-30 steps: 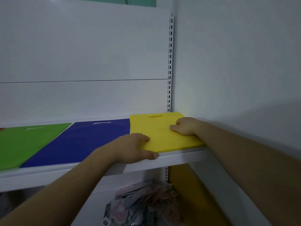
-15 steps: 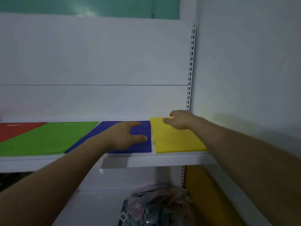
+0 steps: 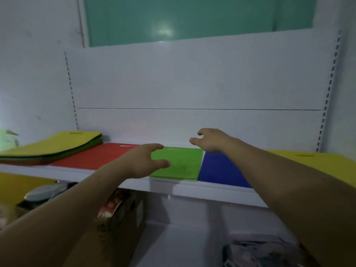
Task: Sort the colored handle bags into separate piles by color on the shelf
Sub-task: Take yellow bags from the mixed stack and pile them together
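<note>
Flat handle bags lie side by side on the white shelf (image 3: 192,189): a red pile (image 3: 96,157), a green pile (image 3: 183,164), a blue pile (image 3: 219,170) and a yellow pile (image 3: 317,160) at the right. At the far left sits a mixed stack (image 3: 50,147) with a yellow bag on top and green, blue and red edges below. My left hand (image 3: 142,160) hovers over the seam between red and green, fingers spread and holding nothing. My right hand (image 3: 210,139) hangs above the green and blue piles, fingers loosely curled, empty.
The white back panel (image 3: 192,83) with slotted uprights closes the shelf behind. Below the shelf are a cardboard box (image 3: 119,218) with packets, a yellow panel (image 3: 19,185) at the left and a heap of packaged items (image 3: 260,253) at the lower right.
Both hands have left the yellow pile and moved left along the shelf. The view has swung left, bringing the red pile and the mixed stack into sight.
</note>
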`<state>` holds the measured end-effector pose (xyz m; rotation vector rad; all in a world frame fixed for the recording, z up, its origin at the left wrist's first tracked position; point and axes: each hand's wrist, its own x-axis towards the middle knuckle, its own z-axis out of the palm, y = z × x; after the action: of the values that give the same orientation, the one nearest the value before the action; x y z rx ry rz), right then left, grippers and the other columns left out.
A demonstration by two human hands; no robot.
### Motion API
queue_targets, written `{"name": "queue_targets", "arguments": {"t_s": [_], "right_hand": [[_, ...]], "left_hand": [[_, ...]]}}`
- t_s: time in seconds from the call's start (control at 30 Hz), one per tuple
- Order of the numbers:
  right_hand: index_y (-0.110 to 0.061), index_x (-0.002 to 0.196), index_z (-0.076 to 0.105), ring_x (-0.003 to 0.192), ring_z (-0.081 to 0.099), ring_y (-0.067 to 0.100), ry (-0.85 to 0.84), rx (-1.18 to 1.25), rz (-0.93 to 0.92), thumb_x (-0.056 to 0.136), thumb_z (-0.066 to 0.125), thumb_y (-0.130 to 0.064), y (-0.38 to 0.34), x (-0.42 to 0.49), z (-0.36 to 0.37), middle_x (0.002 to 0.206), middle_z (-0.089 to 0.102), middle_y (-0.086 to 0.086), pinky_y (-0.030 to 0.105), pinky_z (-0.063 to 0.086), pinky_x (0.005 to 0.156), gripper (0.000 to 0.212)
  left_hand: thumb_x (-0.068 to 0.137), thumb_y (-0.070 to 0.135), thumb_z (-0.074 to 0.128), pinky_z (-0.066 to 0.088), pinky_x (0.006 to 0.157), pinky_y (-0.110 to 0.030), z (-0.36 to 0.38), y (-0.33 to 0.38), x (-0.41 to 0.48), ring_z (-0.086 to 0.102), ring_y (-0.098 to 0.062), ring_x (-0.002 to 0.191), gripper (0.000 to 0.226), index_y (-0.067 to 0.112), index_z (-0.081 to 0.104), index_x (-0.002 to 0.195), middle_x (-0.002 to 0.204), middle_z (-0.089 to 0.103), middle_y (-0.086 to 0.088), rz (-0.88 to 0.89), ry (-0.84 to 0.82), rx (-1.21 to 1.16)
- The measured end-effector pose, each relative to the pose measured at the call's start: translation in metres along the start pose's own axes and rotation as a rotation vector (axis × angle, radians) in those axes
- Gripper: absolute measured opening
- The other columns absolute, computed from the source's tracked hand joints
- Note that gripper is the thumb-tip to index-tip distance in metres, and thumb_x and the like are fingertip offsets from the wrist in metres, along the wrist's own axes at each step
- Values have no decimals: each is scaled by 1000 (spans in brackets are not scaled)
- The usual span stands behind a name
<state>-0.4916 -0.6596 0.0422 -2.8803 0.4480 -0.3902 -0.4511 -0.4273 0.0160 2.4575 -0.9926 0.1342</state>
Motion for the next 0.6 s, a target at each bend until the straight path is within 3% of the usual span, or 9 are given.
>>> {"name": "queue_targets", "arguments": {"t_s": [0.23, 0.47, 0.6], "right_hand": [[-16, 147, 33, 137, 34, 25, -35, 44, -138, 93, 40, -59, -139, 41, 46, 153, 32, 5, 35, 31, 105, 69], [-17, 145, 36, 134, 37, 26, -61, 25, -235, 92, 41, -61, -232, 87, 84, 150, 36, 7, 34, 34, 105, 69], [-15, 142, 39, 132, 40, 27, -71, 8, -301, 92, 41, -61, -274, 119, 106, 148, 39, 9, 35, 37, 104, 68]], "left_hand": [[85, 48, 62, 28, 105, -24, -58, -117, -39, 35, -15, 136, 67, 26, 38, 143, 151, 35, 3, -85, 75, 53], [84, 51, 61, 35, 106, -33, -94, -200, -58, 40, -15, 132, 65, 30, 38, 142, 148, 39, 6, -184, 154, 32], [85, 47, 62, 35, 98, -27, -108, -240, -54, 43, -14, 128, 63, 26, 41, 141, 146, 41, 6, -231, 197, 32]]}}
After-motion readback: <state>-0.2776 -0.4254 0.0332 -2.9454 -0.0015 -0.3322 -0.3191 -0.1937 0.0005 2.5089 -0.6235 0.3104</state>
